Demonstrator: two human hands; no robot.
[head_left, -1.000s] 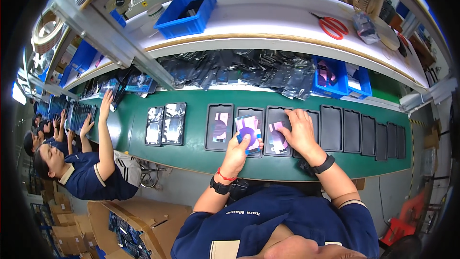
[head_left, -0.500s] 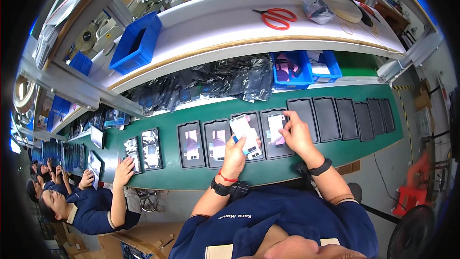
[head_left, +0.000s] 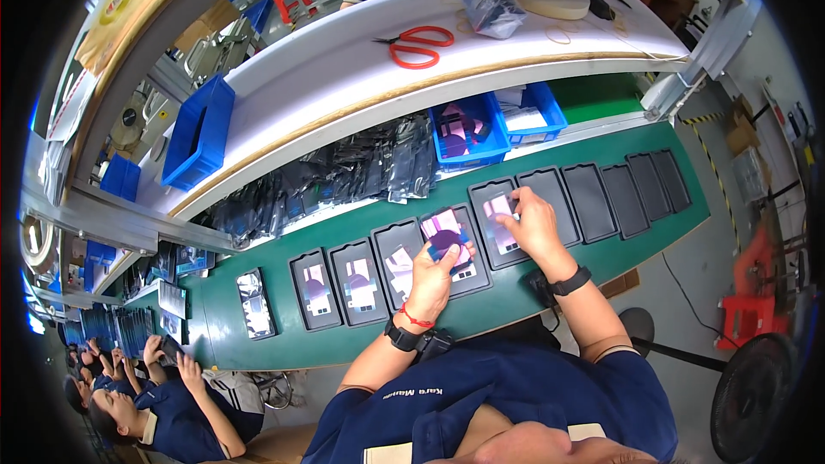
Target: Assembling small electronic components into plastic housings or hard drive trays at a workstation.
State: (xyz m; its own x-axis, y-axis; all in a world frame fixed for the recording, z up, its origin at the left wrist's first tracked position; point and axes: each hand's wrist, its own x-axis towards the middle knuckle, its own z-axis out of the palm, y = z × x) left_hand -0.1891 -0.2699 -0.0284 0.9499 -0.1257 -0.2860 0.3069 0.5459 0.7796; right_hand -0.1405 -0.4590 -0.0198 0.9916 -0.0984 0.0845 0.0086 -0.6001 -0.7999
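In my left hand is a small stack of phone-shaped film sheets, the top one pinkish with a dark purple disc; my thumb presses on it. The stack is above a black tray that also contains a sheet. My right hand is at the neighbouring black tray, thumb and forefinger on the edge of a pinkish film sheet lying inside it. Further left, black trays contain similar sheets. To the right of my right hand stand several bare black trays.
Blue bins with sheets and a heap of dark glossy pouches sit under the shelf. Red-handled scissors lie on top. A silver packet is on the green table. Left, a co-worker handles a dark item.
My right hand has moved one tray to the right. The stack in my left hand now shows a purple disc on top. The co-worker has taken one silver packet. My view has shifted.
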